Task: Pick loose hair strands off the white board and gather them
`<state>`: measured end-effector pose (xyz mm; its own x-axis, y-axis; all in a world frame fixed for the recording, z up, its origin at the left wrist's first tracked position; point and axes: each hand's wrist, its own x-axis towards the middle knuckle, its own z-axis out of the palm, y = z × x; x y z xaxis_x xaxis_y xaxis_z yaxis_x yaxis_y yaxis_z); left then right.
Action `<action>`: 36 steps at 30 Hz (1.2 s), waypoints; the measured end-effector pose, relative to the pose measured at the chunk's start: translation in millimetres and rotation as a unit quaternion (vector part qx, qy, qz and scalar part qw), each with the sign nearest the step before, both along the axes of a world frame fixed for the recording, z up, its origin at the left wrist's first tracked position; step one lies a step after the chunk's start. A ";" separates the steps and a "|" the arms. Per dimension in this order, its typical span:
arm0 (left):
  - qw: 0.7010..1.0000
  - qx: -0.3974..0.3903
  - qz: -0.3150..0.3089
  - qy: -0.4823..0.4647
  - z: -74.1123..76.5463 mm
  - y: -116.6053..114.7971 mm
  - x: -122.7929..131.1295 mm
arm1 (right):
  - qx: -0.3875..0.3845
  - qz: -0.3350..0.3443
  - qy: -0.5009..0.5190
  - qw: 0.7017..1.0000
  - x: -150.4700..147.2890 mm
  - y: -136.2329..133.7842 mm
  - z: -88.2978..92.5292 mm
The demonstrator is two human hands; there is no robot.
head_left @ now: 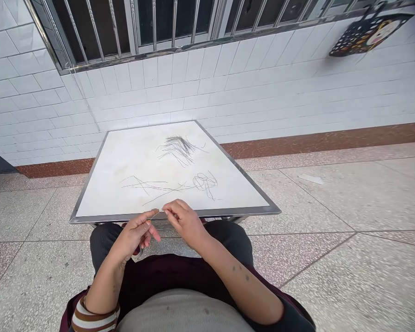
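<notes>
Just over the table's near edge, my left hand [135,234] pinches a thin wire-like strand [154,215] between thumb and forefinger, its other fingers loosely curled. Close on the right, my right hand [185,222] is closed in a pinch at the strand's other end; its fingertips hide that end. Beyond my hands, several long thin dark strands [145,186] lie crossed on the white tabletop [107,161]. A looped tangle of strand [204,181] lies to their right. Farther back is a denser bunch of dark, bent strands [180,146].
The table's grey metal rim [244,175] surrounds the top. Behind it stands a white tiled wall [152,101] with a barred window [173,27]. A dotted bag [366,34] hangs at upper right. A white scrap [311,179] lies on the floor.
</notes>
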<state>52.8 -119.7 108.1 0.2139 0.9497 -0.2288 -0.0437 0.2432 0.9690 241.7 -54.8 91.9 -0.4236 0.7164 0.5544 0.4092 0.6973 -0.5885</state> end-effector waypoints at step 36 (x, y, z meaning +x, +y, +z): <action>0.974 0.128 0.057 0.178 18.2 -6.8 11.7 | 0.102 0.087 -0.060 0.989 5.3 -10.7 4.2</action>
